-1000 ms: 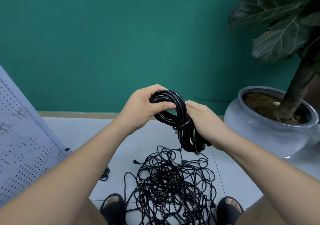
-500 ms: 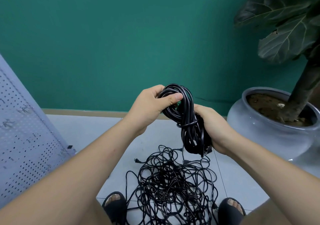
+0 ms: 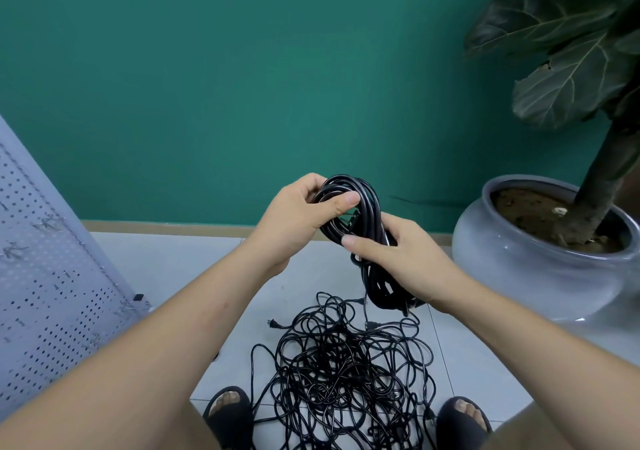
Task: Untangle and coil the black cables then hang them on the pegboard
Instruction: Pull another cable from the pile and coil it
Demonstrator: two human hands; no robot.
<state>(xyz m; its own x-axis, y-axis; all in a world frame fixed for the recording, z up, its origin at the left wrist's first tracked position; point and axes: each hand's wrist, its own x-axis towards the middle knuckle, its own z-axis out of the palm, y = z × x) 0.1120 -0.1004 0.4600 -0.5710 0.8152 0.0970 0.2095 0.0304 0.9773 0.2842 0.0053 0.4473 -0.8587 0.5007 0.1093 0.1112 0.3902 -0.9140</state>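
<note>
Up the black cable bundle [image 3: 372,207] the right hand [image 3: 398,259] has slid since a moment ago. Its thumb now lies across the middle, where before it held lower down. The bundle has also dropped a little and come closer to the person.

The left hand [image 3: 298,217] holds the top loop, with its fingers curled behind and its thumb pressed flat on the front. The right hand is wrapped round the waist of the bundle and squeezes the loops together. The bottom loops hang free under it.

The bundle is up in the air in front of the person. It is above the big messy pile of cables [image 3: 346,363] on the floor [image 3: 194,262]. The pile lies between the person's two sandals [image 3: 228,411]. The pegboard [image 3: 52,276] leans on the left, well apart from the hands. A plant pot [image 3: 519,269] sits on the right.

I think the bundle is nearly ready to hang up. But a few things could go wrong. If either hand lets go too soon, the stiff loops could spring open and the bundle would fall apart. A thin strand seems to run from the bundle down to the pile. If it does, carrying the bundle to the pegboard could drag the pile along or pull a knot tighter. A foot could also catch a cable and trip.
</note>
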